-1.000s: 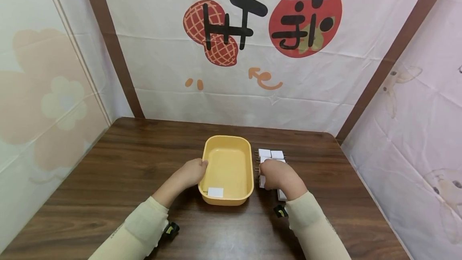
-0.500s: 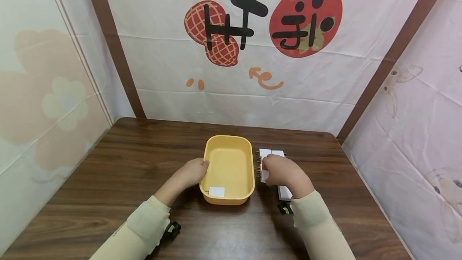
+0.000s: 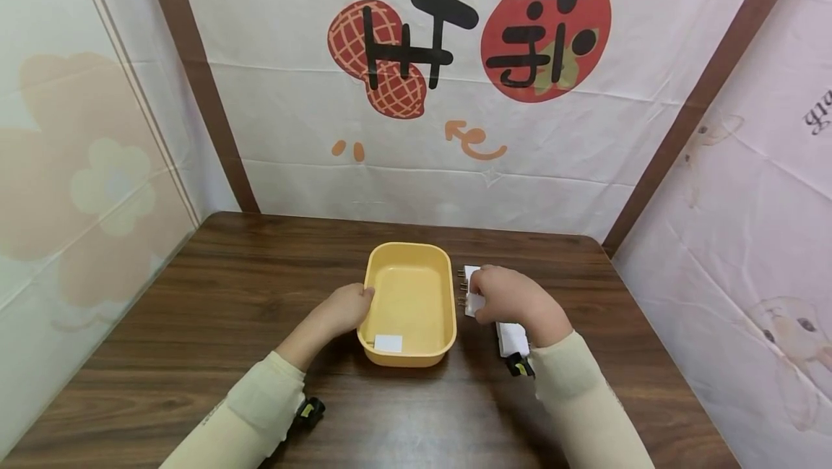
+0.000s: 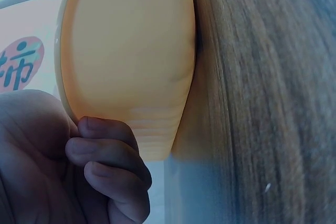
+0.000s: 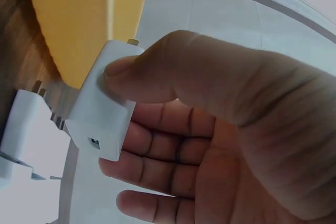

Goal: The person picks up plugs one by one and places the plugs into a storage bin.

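Note:
A yellow rectangular tub (image 3: 416,295) stands on the table with one white charger (image 3: 388,343) in its near left corner. My left hand (image 3: 349,306) grips the tub's left rim, fingers curled on the outer wall (image 4: 126,51) in the left wrist view. Right of the tub, my right hand (image 3: 513,299) pinches a white USB charger (image 5: 100,106) between thumb and fingers. Its USB port faces down and its metal prongs point up in the right wrist view. More white chargers (image 5: 37,132) lie beside it, partly hidden by the hand in the head view.
Another white charger (image 3: 513,339) lies near my right wrist. The brown wood-grain table (image 3: 299,252) extends around the tub, with a printed cloth (image 3: 416,187) hanging behind its far edge. Black wrist cameras (image 3: 310,411) sit under both sleeves.
My right hand has shifted slightly right and away from me, off the near end of the charger row, and its fingers have closed on a charger. My left hand stays on the tub.

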Tool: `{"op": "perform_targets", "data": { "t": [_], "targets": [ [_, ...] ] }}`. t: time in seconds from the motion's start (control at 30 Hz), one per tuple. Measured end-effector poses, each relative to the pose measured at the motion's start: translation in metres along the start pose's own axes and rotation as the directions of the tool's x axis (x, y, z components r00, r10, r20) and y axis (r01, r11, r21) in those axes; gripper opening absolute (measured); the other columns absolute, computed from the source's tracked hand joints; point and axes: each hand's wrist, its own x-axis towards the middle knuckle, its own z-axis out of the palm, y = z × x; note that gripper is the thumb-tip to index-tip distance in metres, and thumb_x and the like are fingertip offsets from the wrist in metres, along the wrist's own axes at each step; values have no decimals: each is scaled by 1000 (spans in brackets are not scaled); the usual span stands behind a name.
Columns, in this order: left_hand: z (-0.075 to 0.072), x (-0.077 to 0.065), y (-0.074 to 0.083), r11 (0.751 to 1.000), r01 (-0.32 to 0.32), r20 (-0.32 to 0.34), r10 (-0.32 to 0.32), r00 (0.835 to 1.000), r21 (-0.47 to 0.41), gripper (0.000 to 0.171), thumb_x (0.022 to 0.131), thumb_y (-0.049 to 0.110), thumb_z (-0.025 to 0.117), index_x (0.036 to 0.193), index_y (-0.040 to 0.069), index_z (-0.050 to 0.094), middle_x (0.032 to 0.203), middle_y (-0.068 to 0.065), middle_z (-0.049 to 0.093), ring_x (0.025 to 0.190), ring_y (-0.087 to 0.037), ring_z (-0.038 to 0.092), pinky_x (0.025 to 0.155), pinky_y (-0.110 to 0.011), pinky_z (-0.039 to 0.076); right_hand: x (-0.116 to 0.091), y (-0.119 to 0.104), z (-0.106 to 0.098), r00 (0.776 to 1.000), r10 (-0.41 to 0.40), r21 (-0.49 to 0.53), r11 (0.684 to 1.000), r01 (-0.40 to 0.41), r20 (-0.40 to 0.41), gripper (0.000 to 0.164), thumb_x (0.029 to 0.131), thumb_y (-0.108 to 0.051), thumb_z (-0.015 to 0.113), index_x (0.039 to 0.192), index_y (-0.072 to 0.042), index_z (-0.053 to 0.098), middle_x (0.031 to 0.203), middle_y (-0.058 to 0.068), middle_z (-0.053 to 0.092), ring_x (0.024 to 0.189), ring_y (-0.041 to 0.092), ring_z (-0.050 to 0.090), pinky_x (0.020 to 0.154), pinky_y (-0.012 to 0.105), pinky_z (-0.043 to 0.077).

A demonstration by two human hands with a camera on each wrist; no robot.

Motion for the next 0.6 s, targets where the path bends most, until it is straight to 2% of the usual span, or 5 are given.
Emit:
{"op": "perform_targets", "data": {
  "t": [0.33, 0.6],
  "targets": [
    [-1, 2, 0, 1000, 5, -4, -5, 1000, -10, 46, 112, 29, 31, 123, -6, 59, 83, -10, 61, 71, -21, 59, 66, -31, 47, 7, -17, -12, 999, -31, -28, 999, 30, -12, 22, 74, -10, 74, 93, -15, 67, 92, -2, 57, 74, 13, 52, 65, 31, 47],
    [-2, 3, 1, 1000, 9, -9, -9, 1000, -7, 46, 111, 29, 31, 121, -4, 60, 82, -10, 60, 69, -21, 58, 64, -31, 46, 14, -33, -19, 996, -85, -31, 996, 84, -32, 19, 79, -17, 78, 96, -14, 69, 92, -3, 58, 76, 13, 53, 70, 31, 48]
  ]
}}
